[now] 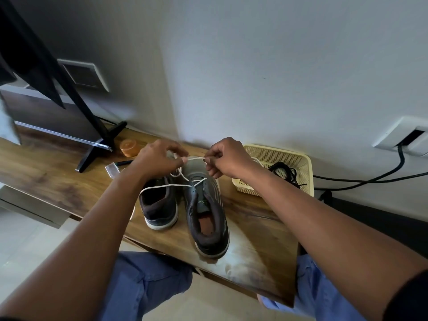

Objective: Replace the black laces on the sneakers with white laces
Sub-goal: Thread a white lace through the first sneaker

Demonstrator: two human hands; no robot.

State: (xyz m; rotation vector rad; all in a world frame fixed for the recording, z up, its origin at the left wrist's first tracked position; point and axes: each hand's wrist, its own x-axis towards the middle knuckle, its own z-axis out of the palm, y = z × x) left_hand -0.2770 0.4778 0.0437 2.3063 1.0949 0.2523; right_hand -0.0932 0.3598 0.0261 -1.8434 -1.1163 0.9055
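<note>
Two sneakers stand side by side on the wooden bench (69,179), heels toward the person: the right sneaker (203,209) nearer and larger in view, the left sneaker (159,205) just beside it on its left. A white lace (166,186) runs through the lower eyelets of the right sneaker, and one strand of it trails leftward across the opening of the left sneaker.

Both hands hover above the toe end of the right sneaker, close to each other but not touching. The left hand (159,162) pinches the white lace between thumb and fingertips; the right hand (228,158), its fingers curled, pinches the same lace a little farther along, so a short taut stretch spans the gap between them. From the left hand more strands drop down to the eyelets.

Right of the sneakers, near the right forearm, a cream plastic basket (303,172) sits on the bench with the black laces (286,173) tangled inside. Behind the left hand lies an orange lid (129,147), beside a black stand foot (97,154).
</note>
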